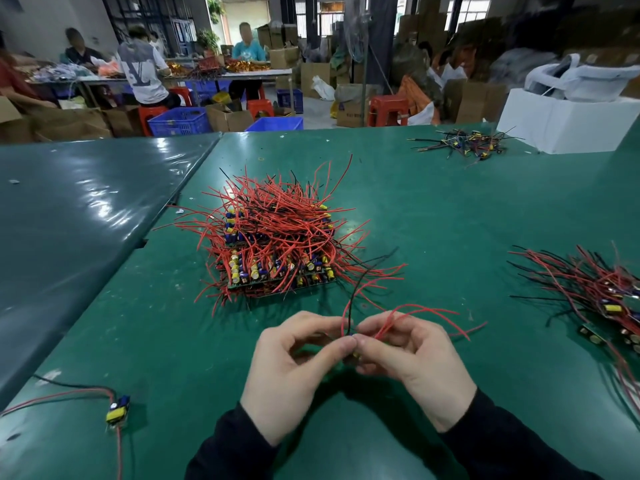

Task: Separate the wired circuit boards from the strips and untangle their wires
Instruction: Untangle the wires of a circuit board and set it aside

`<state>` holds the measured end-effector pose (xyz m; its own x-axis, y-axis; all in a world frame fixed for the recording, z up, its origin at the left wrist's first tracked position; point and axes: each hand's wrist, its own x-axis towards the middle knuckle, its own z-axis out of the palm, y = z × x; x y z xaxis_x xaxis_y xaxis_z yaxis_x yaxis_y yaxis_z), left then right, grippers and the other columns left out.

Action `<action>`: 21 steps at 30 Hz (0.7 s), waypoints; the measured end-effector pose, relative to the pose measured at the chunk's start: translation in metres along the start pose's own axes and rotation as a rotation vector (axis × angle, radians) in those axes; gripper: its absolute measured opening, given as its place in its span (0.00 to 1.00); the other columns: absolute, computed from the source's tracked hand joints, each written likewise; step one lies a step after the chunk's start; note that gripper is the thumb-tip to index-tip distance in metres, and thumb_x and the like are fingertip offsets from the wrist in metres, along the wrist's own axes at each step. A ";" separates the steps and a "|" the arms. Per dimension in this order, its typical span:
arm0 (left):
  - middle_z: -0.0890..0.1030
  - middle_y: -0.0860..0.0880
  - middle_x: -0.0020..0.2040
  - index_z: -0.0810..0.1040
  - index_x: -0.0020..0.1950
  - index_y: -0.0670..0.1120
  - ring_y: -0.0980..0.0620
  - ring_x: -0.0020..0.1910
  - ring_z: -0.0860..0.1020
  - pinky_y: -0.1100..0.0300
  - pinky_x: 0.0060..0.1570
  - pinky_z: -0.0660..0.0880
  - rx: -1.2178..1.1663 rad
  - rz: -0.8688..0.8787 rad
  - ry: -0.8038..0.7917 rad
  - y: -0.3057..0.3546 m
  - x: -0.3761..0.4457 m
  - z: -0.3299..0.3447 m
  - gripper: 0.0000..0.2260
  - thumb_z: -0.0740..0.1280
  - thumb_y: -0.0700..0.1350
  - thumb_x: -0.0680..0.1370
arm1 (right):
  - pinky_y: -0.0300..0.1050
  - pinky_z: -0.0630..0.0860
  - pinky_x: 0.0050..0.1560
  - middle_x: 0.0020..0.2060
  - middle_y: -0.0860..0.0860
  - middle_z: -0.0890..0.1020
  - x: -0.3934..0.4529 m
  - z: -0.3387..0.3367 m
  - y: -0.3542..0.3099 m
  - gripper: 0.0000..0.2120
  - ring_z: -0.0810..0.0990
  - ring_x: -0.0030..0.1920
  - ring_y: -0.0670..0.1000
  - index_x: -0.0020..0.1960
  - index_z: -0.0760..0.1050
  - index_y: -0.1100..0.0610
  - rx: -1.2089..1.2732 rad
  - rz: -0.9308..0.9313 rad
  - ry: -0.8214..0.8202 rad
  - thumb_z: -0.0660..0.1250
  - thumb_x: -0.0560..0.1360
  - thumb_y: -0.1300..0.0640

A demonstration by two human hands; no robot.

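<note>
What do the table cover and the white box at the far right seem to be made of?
Table cover: probably a green plastic or vinyl sheet, glossy; it shows bright window reflections and soft wrinkles. White box: possibly foam or painted board, matte; its faces are plain white with no shine, so I cannot tell for certain.

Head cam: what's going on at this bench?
A person holds one small wired circuit board between both hands, the left hand and right hand pinching it while its red and black wires arc up and right. A big stack of unseparated board strips sits ahead on the green table. One separated board lies at lower left; another wired pile lies at right.
</note>
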<state>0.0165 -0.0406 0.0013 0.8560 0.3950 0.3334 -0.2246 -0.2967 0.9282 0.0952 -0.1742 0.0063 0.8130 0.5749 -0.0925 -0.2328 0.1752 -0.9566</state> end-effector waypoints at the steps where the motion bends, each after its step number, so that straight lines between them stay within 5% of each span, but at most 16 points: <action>1: 0.83 0.44 0.42 0.85 0.45 0.43 0.48 0.42 0.82 0.57 0.46 0.78 -0.016 0.005 -0.021 0.000 0.001 -0.002 0.08 0.73 0.45 0.70 | 0.41 0.78 0.29 0.33 0.59 0.83 -0.001 0.001 -0.001 0.09 0.82 0.31 0.53 0.41 0.77 0.65 0.002 0.023 -0.017 0.73 0.62 0.67; 9: 0.85 0.44 0.39 0.84 0.38 0.41 0.54 0.37 0.81 0.64 0.40 0.77 -0.195 -0.058 0.032 0.002 0.001 -0.002 0.03 0.75 0.39 0.67 | 0.43 0.79 0.34 0.34 0.62 0.82 -0.006 0.001 -0.004 0.09 0.82 0.35 0.58 0.33 0.80 0.61 -0.052 0.008 -0.070 0.77 0.55 0.60; 17: 0.83 0.38 0.34 0.84 0.34 0.40 0.50 0.31 0.82 0.64 0.32 0.77 -0.338 -0.195 0.188 0.003 0.001 -0.004 0.02 0.72 0.34 0.65 | 0.35 0.75 0.36 0.34 0.55 0.83 -0.011 0.003 -0.001 0.07 0.81 0.32 0.48 0.30 0.80 0.61 -0.228 -0.240 -0.134 0.77 0.62 0.68; 21: 0.84 0.39 0.39 0.85 0.39 0.41 0.51 0.37 0.83 0.63 0.35 0.78 -0.469 -0.321 0.079 0.004 0.001 -0.008 0.07 0.72 0.40 0.63 | 0.33 0.73 0.37 0.34 0.54 0.83 -0.010 0.002 -0.001 0.08 0.81 0.33 0.46 0.30 0.80 0.61 -0.249 -0.302 -0.141 0.77 0.62 0.68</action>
<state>0.0133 -0.0345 0.0066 0.8823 0.4704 0.0172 -0.1568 0.2592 0.9530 0.0859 -0.1790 0.0086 0.7397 0.6344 0.2244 0.1549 0.1640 -0.9742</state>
